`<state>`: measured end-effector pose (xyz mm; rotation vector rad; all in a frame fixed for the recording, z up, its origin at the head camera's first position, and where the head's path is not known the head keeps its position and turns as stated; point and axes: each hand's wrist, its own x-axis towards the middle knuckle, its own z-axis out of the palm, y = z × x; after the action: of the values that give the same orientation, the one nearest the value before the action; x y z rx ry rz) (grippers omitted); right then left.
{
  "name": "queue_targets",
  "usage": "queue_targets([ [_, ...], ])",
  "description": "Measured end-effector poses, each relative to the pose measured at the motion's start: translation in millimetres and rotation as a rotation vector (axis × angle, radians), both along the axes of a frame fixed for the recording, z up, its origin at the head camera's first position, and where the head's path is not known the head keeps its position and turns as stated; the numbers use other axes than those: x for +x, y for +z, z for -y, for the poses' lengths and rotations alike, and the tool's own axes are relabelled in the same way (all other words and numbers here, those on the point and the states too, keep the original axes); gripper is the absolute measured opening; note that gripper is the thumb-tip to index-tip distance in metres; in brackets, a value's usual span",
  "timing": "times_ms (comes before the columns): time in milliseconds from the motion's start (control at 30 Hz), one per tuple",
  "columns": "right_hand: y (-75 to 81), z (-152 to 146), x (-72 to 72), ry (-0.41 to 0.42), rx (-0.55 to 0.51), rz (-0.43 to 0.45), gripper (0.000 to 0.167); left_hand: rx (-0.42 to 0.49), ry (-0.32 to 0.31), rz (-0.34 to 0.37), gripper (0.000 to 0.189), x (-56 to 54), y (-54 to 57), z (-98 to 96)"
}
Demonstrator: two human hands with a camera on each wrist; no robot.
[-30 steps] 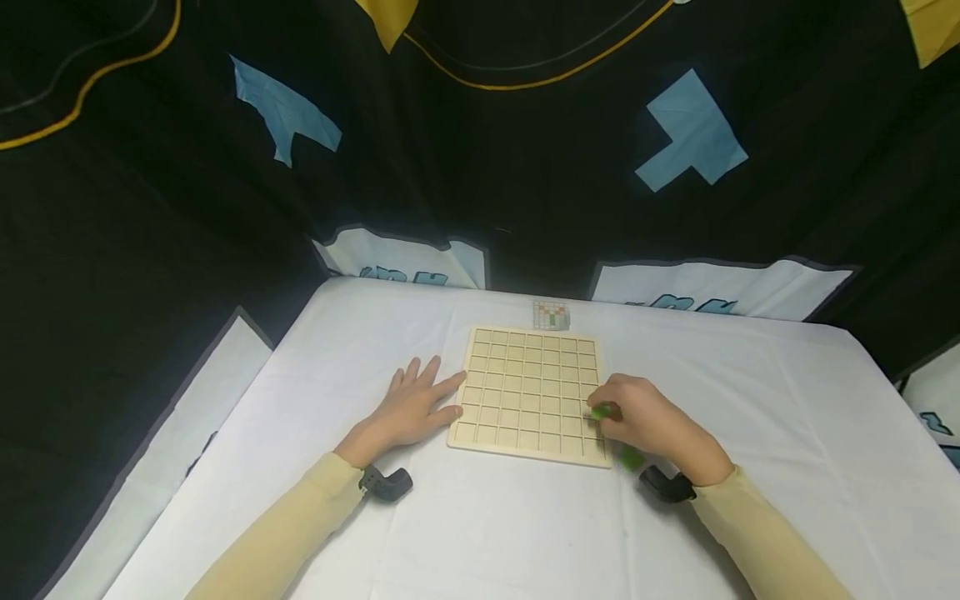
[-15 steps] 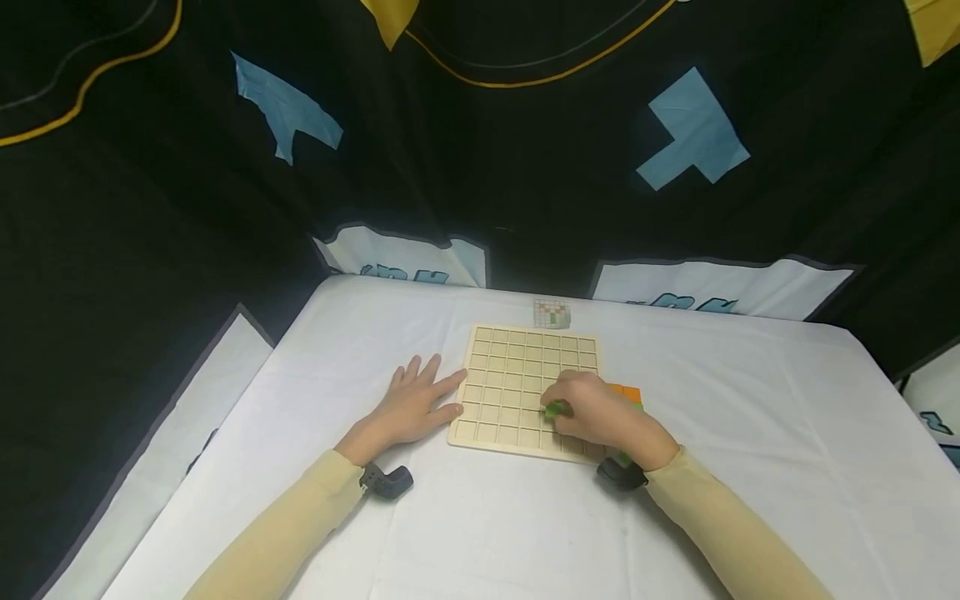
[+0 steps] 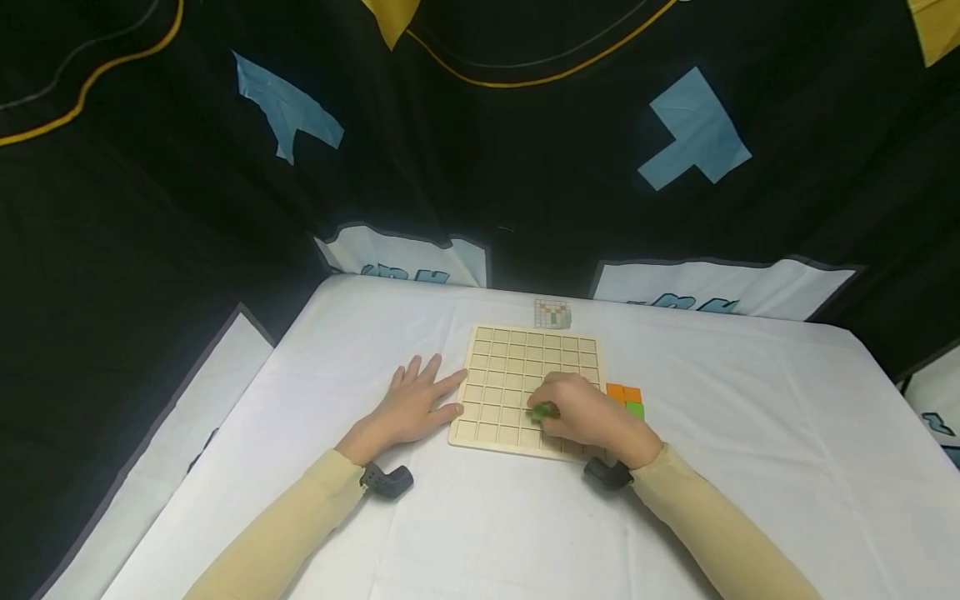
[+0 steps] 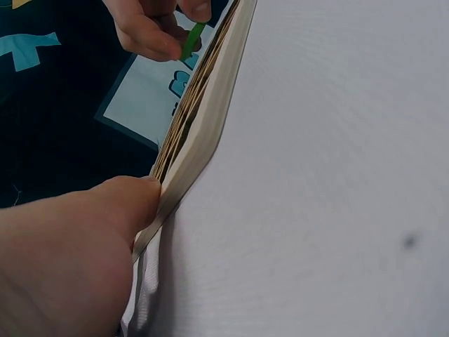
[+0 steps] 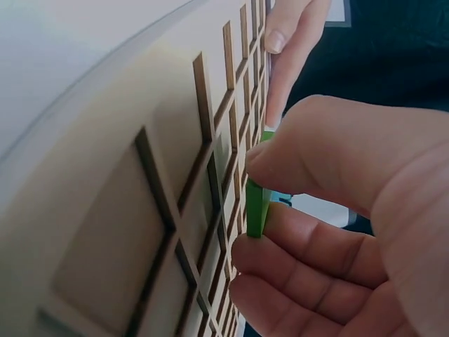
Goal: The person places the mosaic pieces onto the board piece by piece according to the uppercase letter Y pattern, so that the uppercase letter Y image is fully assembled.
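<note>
A pale wooden board (image 3: pixel 487 393) with a grid of square recesses lies on the white table. My right hand (image 3: pixel 588 414) is over its right half, pinching a green square tile (image 5: pixel 255 209) between thumb and fingers. In the right wrist view the tile stands on edge, close over the grid. My left hand (image 3: pixel 408 408) lies flat left of the board with fingers spread, its thumb and index fingertip right at the board's left edge. The left wrist view shows the left thumb (image 4: pixel 133 203) against the board's side.
Orange tiles (image 3: pixel 624 392) and a green tile (image 3: pixel 635 410) lie just right of the board, partly hidden by my right hand. A small card with a coloured grid pattern (image 3: pixel 552 314) sits beyond the board's far edge. A black curtain (image 3: pixel 525 167) hangs behind the table.
My right hand has moved left from the board's right edge to over the grid, carrying the green tile. The orange and green tiles it was covering now show. My left hand has stayed put.
</note>
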<state>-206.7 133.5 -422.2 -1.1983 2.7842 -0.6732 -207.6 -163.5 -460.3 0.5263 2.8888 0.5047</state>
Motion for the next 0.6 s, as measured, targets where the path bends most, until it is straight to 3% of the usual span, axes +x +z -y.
queue_targets([
  [600,-3.0,12.6,-0.2,-0.003,0.006,0.042,0.029,-0.004,-0.007,-0.004,0.061,-1.2,-1.1,1.1],
])
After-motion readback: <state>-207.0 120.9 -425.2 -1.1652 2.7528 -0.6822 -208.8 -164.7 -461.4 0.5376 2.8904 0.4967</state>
